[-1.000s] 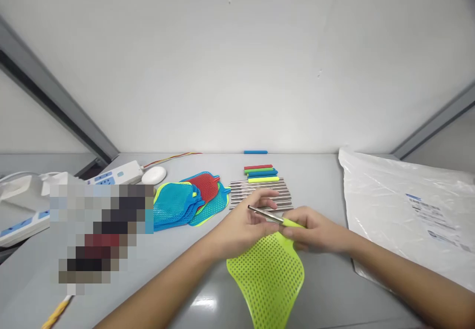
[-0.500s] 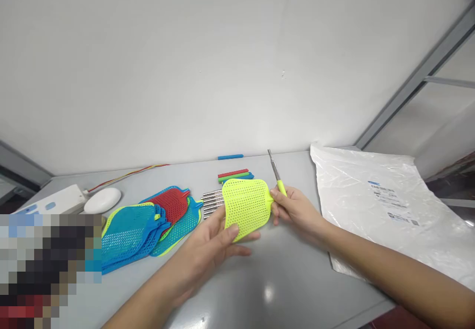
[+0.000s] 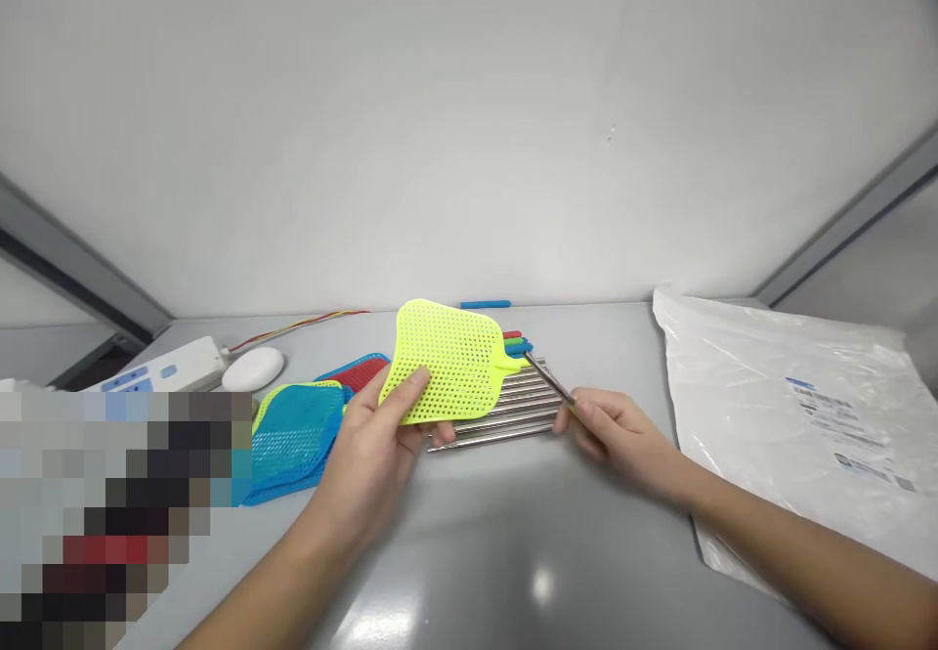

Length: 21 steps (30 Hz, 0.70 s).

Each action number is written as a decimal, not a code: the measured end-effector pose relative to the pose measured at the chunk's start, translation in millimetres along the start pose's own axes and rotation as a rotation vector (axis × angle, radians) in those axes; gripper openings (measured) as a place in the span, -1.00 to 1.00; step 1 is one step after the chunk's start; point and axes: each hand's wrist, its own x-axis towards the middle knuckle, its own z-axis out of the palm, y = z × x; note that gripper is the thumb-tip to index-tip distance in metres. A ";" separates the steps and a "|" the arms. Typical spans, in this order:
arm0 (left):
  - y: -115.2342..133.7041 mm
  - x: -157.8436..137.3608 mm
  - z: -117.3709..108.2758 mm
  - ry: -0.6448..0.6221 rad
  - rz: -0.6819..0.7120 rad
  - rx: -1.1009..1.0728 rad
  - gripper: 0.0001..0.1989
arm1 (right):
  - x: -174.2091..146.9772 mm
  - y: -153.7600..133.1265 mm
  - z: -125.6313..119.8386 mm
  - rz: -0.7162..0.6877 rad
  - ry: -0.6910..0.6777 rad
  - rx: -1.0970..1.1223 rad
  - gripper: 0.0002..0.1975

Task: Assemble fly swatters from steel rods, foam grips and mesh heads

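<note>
A row of metal rods (image 3: 505, 413) lies mid-surface (image 3: 513, 552), with short sleeves (image 3: 517, 343) just behind it and one more sleeve (image 3: 485, 304) at the back edge. A pile of swatter heads (image 3: 308, 425) lies left of the rods; a power strip (image 3: 165, 372) and a round puck (image 3: 253, 368) sit toward the back-left corner. A plastic bag (image 3: 791, 415) covers the right side.

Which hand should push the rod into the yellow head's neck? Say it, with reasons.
Probably the right hand: it pinches the metal rod, whose tip points at the yellow swatter head's neck. The left hand grips the mesh, steadying it.
</note>
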 end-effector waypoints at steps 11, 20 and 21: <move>17.2 0.5 -10.3 0.062 0.099 -0.050 -0.76 | -0.7 -4.0 2.6 -0.073 -0.075 -0.335 -0.56; 9.1 2.0 -20.4 0.090 0.175 0.218 -0.70 | -2.3 -3.2 1.0 -0.117 -0.096 -0.381 -0.61; 9.1 2.4 -20.8 0.090 0.182 0.215 -0.70 | -2.4 -3.1 1.0 -0.117 -0.095 -0.388 -0.61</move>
